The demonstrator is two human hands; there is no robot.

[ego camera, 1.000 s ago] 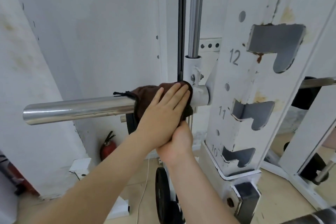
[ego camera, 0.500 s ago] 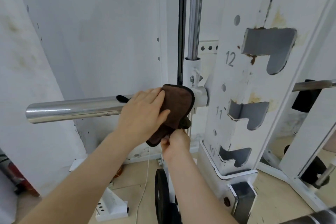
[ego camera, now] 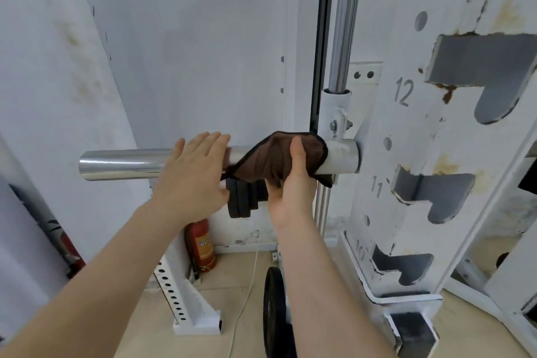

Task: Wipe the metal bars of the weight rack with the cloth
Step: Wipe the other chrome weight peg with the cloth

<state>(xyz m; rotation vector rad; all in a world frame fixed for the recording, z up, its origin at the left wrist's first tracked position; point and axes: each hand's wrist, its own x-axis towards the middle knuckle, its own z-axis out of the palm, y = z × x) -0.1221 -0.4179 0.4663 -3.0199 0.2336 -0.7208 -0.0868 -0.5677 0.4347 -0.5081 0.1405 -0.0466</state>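
Note:
A shiny horizontal metal bar [ego camera: 122, 164] sticks out to the left from the white weight rack [ego camera: 436, 154]. A brown cloth [ego camera: 263, 161] is draped over the bar close to its white collar [ego camera: 341, 155]. My right hand [ego camera: 293, 183] grips the cloth from below, thumb up over its front. My left hand [ego camera: 194, 174] is flat with fingers spread, resting against the bar just left of the cloth and not holding it. A vertical chrome bar [ego camera: 345, 20] rises above the collar.
Small black weight plates [ego camera: 242, 197] hang behind the hands below the bar. A red fire extinguisher [ego camera: 202, 244] stands on the floor by the wall. A black plate [ego camera: 274, 311] and a perforated white foot [ego camera: 186, 299] sit on the floor. White walls close in on the left.
My left hand has let go of the cloth and slid left along the bar. My right hand has come up and taken the cloth around the bar. The camera has moved closer.

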